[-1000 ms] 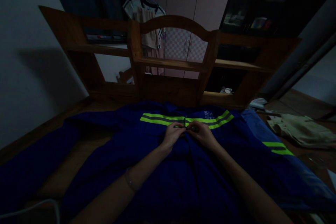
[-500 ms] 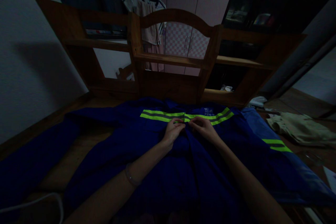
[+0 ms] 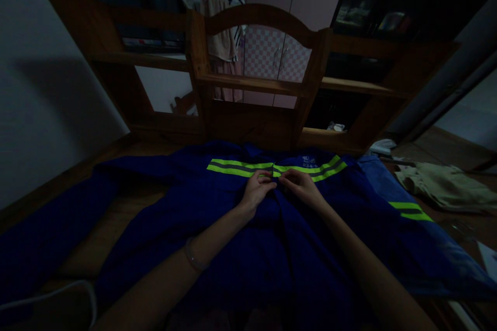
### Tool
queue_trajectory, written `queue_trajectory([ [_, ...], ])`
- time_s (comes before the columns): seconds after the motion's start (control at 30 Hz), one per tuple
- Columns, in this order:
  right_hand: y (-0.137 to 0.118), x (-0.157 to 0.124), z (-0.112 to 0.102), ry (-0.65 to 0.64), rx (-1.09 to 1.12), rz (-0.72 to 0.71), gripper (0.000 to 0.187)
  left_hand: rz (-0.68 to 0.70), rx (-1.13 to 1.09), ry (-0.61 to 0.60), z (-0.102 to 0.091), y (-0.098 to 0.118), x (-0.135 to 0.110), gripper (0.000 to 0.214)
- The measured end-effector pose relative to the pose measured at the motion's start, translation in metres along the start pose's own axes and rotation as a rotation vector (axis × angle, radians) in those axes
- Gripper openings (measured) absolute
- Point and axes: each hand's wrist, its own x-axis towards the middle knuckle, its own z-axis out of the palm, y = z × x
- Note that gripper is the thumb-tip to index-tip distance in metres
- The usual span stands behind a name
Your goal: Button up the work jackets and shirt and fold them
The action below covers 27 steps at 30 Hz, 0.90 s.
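Observation:
A dark blue work jacket [image 3: 217, 232] lies spread out, front side up, with a yellow-green reflective band [image 3: 229, 167] across its chest. My left hand [image 3: 258, 189] pinches the jacket's front edge just below the band, thumb against fingers. Close beside it, my right hand [image 3: 301, 186] pinches the opposite front edge. The two sets of fingertips almost meet at the centre opening. Whether a button or other fastener sits between them is too dark and small to make out. One sleeve stretches to the left; the other, with its own reflective stripe [image 3: 411, 211], goes right.
Behind the jacket rises a wooden shelf unit [image 3: 248, 92] with open compartments. Blue jeans [image 3: 373, 168] lie partly under the right sleeve, and beige folded cloth [image 3: 442, 186] is farther right. A white cable [image 3: 77, 285] curves at lower left. Clothes [image 3: 219, 26] hang behind the shelf.
Both hands stay at the same place on the jacket front, with only slight finger movement. The camera view has shifted a little.

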Motion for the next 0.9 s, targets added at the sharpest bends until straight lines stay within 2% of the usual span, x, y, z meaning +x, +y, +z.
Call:
queue_trajectory([
  [0.27, -0.002, -0.002, -0.001, 0.026, -0.051, -0.015, 0.029, 0.036, -0.018, 0.005, -0.001, -0.001, 0.001, 0.037],
  [0.5, -0.006, -0.005, -0.001, 0.052, -0.212, -0.098, 0.024, 0.027, -0.032, -0.004, -0.002, -0.006, 0.006, 0.041],
  [0.9, -0.012, -0.008, -0.001, 0.026, -0.257, -0.107, 0.021, -0.006, -0.056, 0.020, -0.002, -0.007, 0.007, 0.027],
])
